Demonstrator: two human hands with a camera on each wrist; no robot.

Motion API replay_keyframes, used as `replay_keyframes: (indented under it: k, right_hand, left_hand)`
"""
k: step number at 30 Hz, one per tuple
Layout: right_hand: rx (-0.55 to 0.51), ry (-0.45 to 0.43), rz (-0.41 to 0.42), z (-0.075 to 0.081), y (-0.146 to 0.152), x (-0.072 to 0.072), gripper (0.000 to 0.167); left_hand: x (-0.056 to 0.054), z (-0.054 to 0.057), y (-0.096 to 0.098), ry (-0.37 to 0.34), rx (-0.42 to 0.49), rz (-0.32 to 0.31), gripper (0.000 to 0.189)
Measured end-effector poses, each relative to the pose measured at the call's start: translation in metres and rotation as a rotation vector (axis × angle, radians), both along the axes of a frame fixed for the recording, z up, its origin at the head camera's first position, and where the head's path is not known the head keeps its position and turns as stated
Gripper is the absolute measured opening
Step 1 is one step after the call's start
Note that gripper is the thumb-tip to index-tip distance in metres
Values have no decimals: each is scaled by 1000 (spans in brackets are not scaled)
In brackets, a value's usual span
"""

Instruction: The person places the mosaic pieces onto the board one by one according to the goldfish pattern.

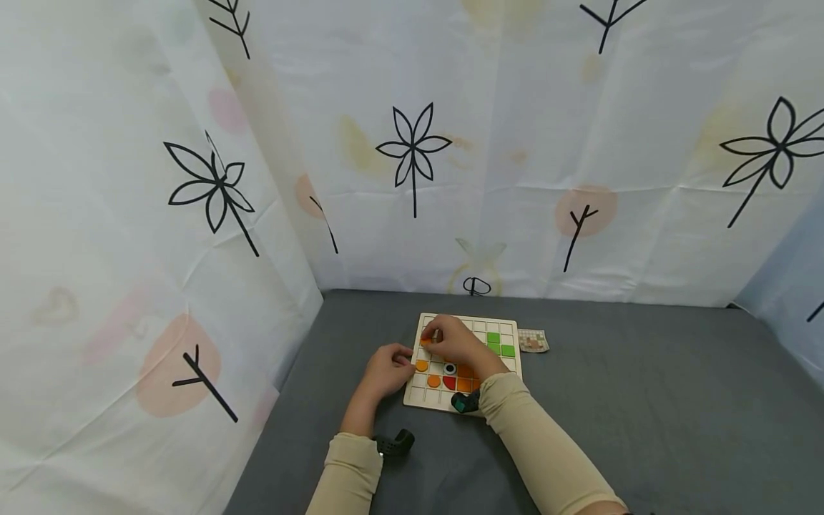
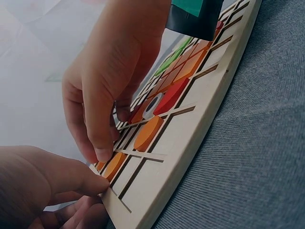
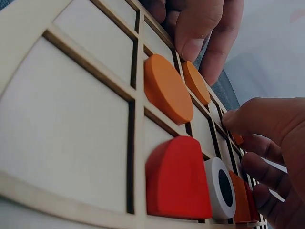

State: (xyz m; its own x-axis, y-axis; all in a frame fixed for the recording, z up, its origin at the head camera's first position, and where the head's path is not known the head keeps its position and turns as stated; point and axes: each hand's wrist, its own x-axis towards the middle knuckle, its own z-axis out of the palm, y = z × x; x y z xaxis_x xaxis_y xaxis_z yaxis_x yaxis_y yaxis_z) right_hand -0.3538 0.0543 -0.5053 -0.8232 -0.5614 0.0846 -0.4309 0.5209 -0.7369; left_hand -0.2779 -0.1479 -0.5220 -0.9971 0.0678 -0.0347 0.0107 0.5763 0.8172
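Note:
A wooden grid board (image 1: 421, 397) lies on the grey table, with coloured pieces in its square cells. My left hand (image 1: 388, 370) grips the board's left edge, thumb on top and fingers lower, beside an orange disc (image 2: 115, 167). Over the board's upper left part, my right hand (image 1: 453, 340) pinches an orange piece (image 3: 237, 138), largely hidden by the fingers. Nearer the front sit another orange disc (image 3: 169, 89), a red piece with a rounded side (image 3: 177, 179) and a white ring-like piece with a dark centre (image 3: 220, 188).
Orange squares (image 1: 464, 384) lie right of the red piece, partly behind the right wrist. Green squares (image 1: 493, 337) occupy the board's upper right. A small patterned card (image 1: 533, 340) lies against its right side. Patterned white cloth (image 1: 515, 243) hangs behind the table.

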Motion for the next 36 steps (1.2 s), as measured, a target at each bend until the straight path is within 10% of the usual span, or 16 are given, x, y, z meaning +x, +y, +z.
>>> replay_keyframes:
  k: [21, 36]
  right_hand:
    - [28, 53, -25, 6, 7, 2, 14]
    - [35, 192, -106, 24, 117, 38, 17]
  left_hand:
    - [-3, -2, 1, -2, -9, 7, 30]
    - [2, 7, 4, -26, -13, 46, 31]
